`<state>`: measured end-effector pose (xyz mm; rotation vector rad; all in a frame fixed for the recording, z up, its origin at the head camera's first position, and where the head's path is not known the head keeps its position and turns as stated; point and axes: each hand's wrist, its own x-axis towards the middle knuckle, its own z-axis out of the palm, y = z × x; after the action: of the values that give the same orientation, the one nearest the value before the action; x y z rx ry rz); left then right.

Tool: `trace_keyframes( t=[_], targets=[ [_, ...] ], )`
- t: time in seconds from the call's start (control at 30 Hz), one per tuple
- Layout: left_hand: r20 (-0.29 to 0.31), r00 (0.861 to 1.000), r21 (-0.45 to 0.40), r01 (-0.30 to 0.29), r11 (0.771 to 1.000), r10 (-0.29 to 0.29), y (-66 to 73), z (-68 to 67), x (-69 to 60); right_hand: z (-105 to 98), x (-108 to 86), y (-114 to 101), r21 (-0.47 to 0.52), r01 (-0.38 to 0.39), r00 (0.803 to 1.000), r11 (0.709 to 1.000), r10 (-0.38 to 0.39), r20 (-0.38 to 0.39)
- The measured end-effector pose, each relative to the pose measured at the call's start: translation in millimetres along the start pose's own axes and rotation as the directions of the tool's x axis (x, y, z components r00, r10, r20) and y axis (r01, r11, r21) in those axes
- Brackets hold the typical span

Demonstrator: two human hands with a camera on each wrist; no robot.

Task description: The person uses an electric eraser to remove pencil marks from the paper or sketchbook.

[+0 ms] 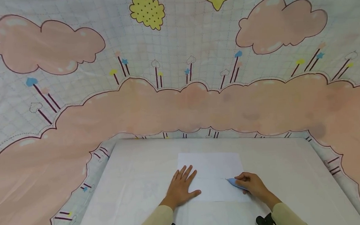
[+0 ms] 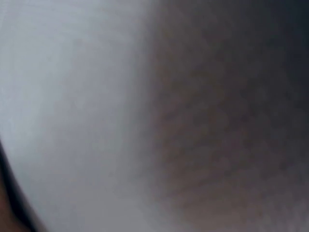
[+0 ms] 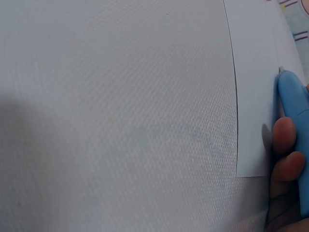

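Note:
A white sheet of paper (image 1: 212, 164) lies flat on the white table. My left hand (image 1: 180, 187) rests on its left edge with the fingers spread and straight. In my right hand (image 1: 251, 184) I grip a thick light-blue pen-shaped tool (image 3: 293, 94) with a small pointed tip. The tip meets the right half of the sheet, where a faint line runs across to the left. Two curled fingers show under the tool in the right wrist view. A dark, blurred shape fills the right of the left wrist view, hiding detail.
The white tabletop (image 1: 134, 170) extends around the paper on all sides. Behind and beside it hangs or lies a cloth (image 1: 198, 104) with pink clouds and small stars. Black straps (image 1: 265, 221) sit near both sleeves (image 1: 286, 216).

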<state>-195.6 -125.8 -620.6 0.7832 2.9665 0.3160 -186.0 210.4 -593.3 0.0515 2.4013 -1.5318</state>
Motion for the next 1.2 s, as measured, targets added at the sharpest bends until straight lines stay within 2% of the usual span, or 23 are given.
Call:
trace_keyframes(
  t=[0.17,0.47,0.67,0.8,1.03,1.2],
  targets=[
    [-0.015,1.0,0.003,-0.006,1.0,0.006,1.6,-0.2,-1.1,2.0,-1.4,3.7,0.007,0.022,1.0,1.0,-0.022,-0.013],
    [0.014,1.0,-0.023,0.014,1.0,-0.013,1.2,-1.5,-1.2,3.1,0.7,3.9,0.014,0.021,1.0,1.0,-0.021,-0.01],
    [-0.024,1.0,-0.047,-0.014,0.999,0.013,0.5,-0.9,-1.4,3.0,-0.2,4.1,0.01,0.009,1.0,1.0,-0.009,-0.008],
    [-0.034,0.999,-0.031,-0.014,0.999,0.013,-0.4,3.3,-0.6,1.0,0.4,4.4,0.022,0.028,1.0,0.999,-0.028,0.006],
    [0.016,1.0,-0.003,0.025,1.0,-0.025,0.1,5.3,4.9,-8.8,4.8,2.8,0.011,0.065,0.997,0.998,-0.066,0.043],
    [0.011,1.0,0.019,0.02,1.0,-0.021,0.9,6.1,8.0,-17.5,7.5,2.1,-0.01,0.047,0.998,0.999,-0.046,0.045]
  ],
)
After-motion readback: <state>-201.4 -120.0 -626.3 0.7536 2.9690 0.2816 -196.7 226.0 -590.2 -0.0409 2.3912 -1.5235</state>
